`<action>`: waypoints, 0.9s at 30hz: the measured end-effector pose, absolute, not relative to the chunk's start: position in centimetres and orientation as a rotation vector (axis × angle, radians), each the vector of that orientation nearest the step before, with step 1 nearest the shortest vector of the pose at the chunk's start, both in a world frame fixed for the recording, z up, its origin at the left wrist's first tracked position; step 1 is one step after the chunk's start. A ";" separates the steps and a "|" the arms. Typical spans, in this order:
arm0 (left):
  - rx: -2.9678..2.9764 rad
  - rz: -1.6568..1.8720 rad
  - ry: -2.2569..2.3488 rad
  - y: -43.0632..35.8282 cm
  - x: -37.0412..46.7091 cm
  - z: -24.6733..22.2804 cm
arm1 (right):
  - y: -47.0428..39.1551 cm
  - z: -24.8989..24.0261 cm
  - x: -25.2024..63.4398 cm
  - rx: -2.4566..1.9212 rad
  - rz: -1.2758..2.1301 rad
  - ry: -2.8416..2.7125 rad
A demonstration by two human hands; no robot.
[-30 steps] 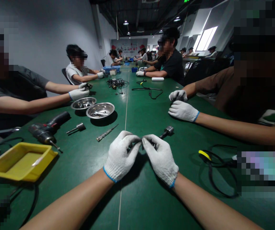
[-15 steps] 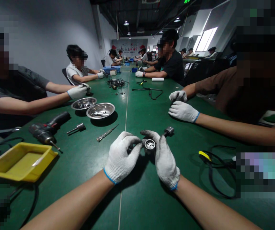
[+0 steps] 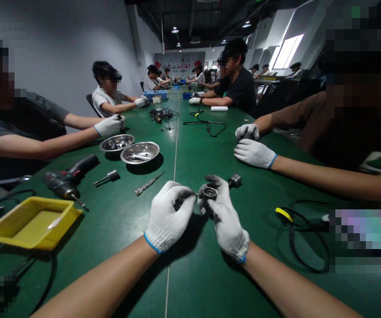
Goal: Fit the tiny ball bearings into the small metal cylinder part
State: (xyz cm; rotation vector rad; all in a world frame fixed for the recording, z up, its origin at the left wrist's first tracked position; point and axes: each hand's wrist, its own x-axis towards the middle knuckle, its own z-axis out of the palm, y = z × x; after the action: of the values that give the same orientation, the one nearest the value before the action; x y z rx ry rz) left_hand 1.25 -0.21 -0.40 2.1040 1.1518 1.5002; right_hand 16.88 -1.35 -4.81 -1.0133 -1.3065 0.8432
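My right hand [image 3: 225, 216], in a white glove with blackened fingers, grips a small round metal part [image 3: 210, 192] with a dark ring-shaped rim and a hollow face turned up. Just to its left, my left hand [image 3: 170, 214], gloved too, is closed in a pinch. Its fingertips are beside the part, and what they hold, if anything, is too small to make out. Behind my right hand lies a dark cylindrical metal piece [image 3: 234, 180]. A screwdriver [image 3: 149, 183] with a clear handle rests on the table beyond my left hand.
Left on the green table [image 3: 111, 238] are a yellow tray [image 3: 31, 240], a power drill [image 3: 66, 181], a cylinder with a shaft [image 3: 107, 177] and two metal bowls [image 3: 139, 153] with small parts. A black cable [image 3: 291, 240] curls at right. Gloved co-workers sit along both sides.
My right fingers have closed further around the round part, which has tilted and shows a darker face. The left hand stays almost in place, pinched.
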 end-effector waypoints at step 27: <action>1.949 1.213 1.348 -0.5 1.5 1.9 | -1.0 -2.9 15.3 -1.034 0.877 -1.152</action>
State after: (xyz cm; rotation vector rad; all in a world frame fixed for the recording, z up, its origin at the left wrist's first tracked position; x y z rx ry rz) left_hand 1.53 -0.50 1.86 1.9488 1.3483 1.2125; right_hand 15.33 -0.97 -2.91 -1.0344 -1.1522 0.8768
